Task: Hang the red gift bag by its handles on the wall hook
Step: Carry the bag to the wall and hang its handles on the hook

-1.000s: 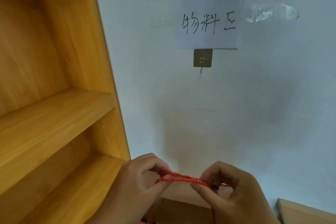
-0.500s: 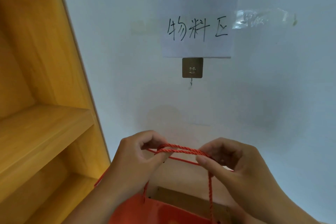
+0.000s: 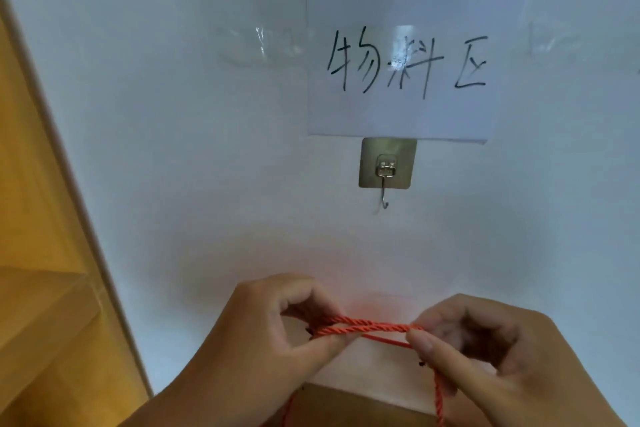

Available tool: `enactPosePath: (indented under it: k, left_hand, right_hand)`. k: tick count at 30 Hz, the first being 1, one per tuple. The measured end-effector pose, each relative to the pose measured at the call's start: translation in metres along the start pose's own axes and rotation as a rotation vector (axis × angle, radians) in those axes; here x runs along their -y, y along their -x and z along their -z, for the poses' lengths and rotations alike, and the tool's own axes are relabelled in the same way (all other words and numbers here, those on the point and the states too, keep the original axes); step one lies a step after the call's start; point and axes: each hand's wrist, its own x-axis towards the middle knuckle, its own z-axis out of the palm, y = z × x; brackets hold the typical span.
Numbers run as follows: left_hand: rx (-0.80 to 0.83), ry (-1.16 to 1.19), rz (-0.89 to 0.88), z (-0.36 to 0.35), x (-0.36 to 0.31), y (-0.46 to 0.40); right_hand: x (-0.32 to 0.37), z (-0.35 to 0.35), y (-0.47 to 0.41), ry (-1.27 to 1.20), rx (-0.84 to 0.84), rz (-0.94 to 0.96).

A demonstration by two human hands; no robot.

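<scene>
— Where is the hook (image 3: 383, 200) from the handles (image 3: 367, 329)?
— Straight above, well apart. The left hand (image 3: 277, 343) and right hand (image 3: 485, 354) each pinch the red cords, stretched level between them. The bag itself hangs below, out of view.
— Which hand is nearer?
— About equal, I think.

Both hands were raised side by side in the lower part of the head view, near each other but not touching. The left hand (image 3: 263, 340) was curled, its thumb lying forward and pressed against the bent forefinger in a pinch, the remaining fingers folded above. The right hand (image 3: 491, 354) mirrored it, thumb extended toward the left hand and closed against the fingertips, palm hollowed and facing inward. Both forearms entered from the bottom edge, wrists roughly level. The hands were bare.
</scene>
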Motion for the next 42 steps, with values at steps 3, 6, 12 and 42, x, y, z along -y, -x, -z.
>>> enactPosePath:
  k: [3,6,12,42]
  left_hand:
    - [0.009,0.021,-0.001,0.005,0.008,-0.02]
    - [0.026,0.05,0.002,0.006,0.012,-0.039]
    - [0.027,0.091,0.004,0.002,0.014,-0.071]
    - [-0.099,-0.376,-0.248,-0.048,0.031,-0.1]
  right_hand:
    - [0.0,-0.003,-0.014,0.035,-0.043,0.001]
    - [0.003,-0.003,-0.029,0.044,-0.071,0.001]
    - [0.004,0.005,-0.057,0.016,-0.117,0.06]
    - [-0.053,-0.011,-0.124,0.306,-0.333,0.313]
